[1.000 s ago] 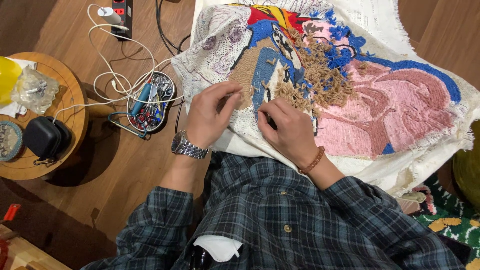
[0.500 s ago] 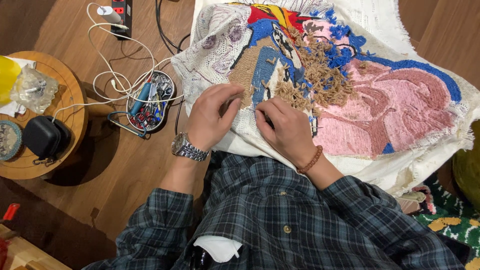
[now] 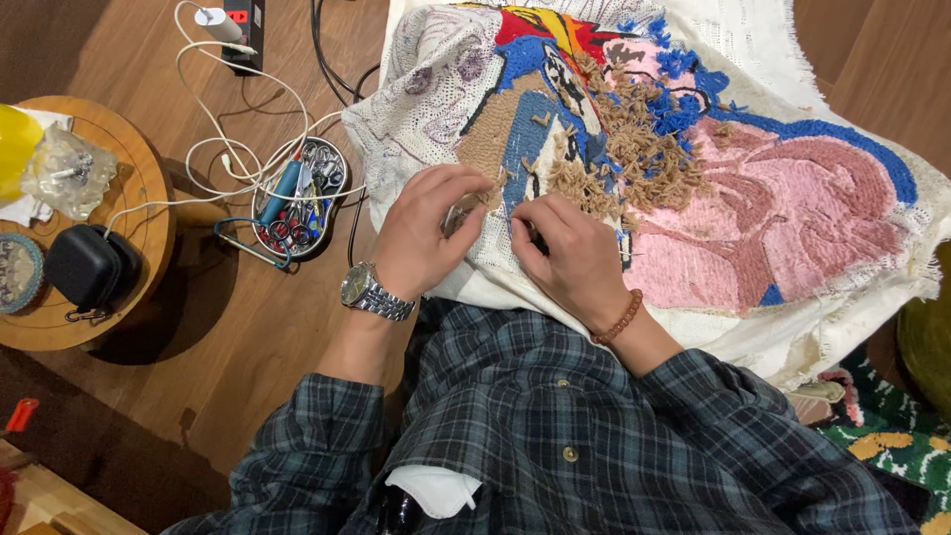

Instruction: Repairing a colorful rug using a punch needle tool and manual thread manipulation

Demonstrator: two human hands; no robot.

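Woollen rug, one, spread over lap and wooden floor; tufted in pink, blue, tan, red and yellow, bare white backing at left, frayed edges. Two hands on it, near edge, centre. Left hand, steel watch at wrist, fingers curled, pinching something small against cloth; not identifiable. Right hand, bead bracelet, fingers bent onto pile; grip cannot be told. One tray of tools, one round table, one black case, white cables. Rug's top edge cut off.
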